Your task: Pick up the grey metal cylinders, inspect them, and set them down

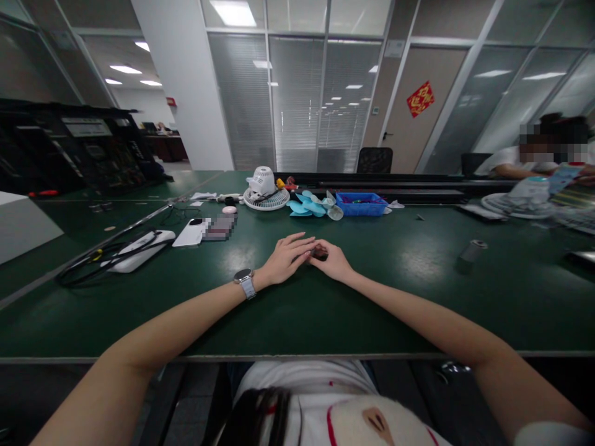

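My left hand, with a watch on its wrist, rests low over the green table, fingers stretched out. The fingertips of my right hand meet those of the left at the middle. Its thumb and fingers are curled together in a pinch; whether something small sits in them is hidden. Beyond the hands lie light-blue fan blades, a blue basket with small parts in it, and a white fan head with its round grille.
To the left are a white phone, a white power strip with black cable, and a pink rounded item. A metal cylinder stands to the right. Another person sits at the far right near more fan parts.
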`<state>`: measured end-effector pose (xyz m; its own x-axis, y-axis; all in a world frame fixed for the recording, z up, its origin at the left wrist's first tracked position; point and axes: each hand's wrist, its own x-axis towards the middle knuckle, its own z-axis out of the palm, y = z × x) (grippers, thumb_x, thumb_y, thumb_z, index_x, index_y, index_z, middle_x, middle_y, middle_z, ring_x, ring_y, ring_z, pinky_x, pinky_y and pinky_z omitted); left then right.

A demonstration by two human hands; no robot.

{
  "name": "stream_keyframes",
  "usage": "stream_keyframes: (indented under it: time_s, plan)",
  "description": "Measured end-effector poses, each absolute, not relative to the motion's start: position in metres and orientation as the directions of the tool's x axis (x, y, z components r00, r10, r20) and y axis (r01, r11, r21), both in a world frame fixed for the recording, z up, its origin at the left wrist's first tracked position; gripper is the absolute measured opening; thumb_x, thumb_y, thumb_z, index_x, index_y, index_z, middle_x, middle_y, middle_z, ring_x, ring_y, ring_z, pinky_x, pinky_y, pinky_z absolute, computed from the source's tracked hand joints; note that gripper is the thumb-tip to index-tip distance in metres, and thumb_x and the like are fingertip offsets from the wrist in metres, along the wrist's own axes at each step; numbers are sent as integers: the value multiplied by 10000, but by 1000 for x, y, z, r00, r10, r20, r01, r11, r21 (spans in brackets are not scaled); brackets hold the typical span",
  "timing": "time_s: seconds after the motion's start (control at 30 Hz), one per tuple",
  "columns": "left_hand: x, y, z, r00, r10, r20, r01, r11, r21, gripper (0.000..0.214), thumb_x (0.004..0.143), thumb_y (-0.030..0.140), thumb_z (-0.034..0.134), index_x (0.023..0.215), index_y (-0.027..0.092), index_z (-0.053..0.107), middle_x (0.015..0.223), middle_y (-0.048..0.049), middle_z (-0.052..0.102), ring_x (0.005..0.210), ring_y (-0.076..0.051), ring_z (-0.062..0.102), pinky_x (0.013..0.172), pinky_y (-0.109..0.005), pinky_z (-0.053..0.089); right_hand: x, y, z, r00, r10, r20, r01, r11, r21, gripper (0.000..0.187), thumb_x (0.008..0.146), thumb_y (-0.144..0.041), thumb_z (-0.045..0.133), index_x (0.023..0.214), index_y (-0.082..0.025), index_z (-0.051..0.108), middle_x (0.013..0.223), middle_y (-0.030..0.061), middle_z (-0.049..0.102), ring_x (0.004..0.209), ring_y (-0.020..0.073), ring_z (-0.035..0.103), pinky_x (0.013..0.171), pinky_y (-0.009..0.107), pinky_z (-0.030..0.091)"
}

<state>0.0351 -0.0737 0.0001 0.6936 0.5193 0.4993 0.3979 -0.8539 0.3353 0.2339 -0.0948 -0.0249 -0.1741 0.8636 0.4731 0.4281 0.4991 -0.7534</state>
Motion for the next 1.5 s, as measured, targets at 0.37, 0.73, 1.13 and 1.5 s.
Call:
stream_keyframes:
  time_s: [0.37, 0.73, 1.13, 1.5]
  plan:
    - [48, -67, 10, 575, 484, 660, 308, -875, 374, 357, 973, 369, 461, 1259, 266, 649, 1261, -28, 678, 1178, -220, 552, 1021, -435, 434, 234, -95, -26, -151, 883, 444, 435, 463, -773, 406, 753, -357, 755, 1095, -187, 616, 944, 56, 725, 856, 193, 699, 788, 332, 557]
    - [9, -50, -12, 658, 725, 203, 663, -686, 301, 443, 969, 411, 376, 1355, 293, 560, 1459, -24, 511, 1391, -305, 385, 1080, -582, 328, 235, -96, -26, -139, 885, 444, 446, 456, -770, 444, 742, -413, 765, 1110, -204, 632, 1026, 68, 730, 915, 196, 701, 822, 336, 557]
    - [11, -54, -9, 667, 725, 174, 662, -683, 308, 478, 965, 488, 353, 1361, 315, 558, 1500, -28, 457, 1447, -305, 301, 1119, -558, 278, 326, -67, -10, 258, 827, 499, 507, 324, -799, 485, 700, -425, 779, 1087, -154, 667, 983, 113, 735, 833, 219, 709, 769, 356, 569]
    - [11, -48, -9, 470, 838, 279, 552, -525, 648, 421, 828, 465, 579, 1184, 280, 706, 1340, -46, 626, 1317, -281, 498, 1106, -438, 357, 506, -76, -15, 876, 343, 338, 475, -496, -727, 464, 709, -412, 771, 1110, -216, 643, 1085, 119, 694, 1047, 312, 646, 895, 444, 498]
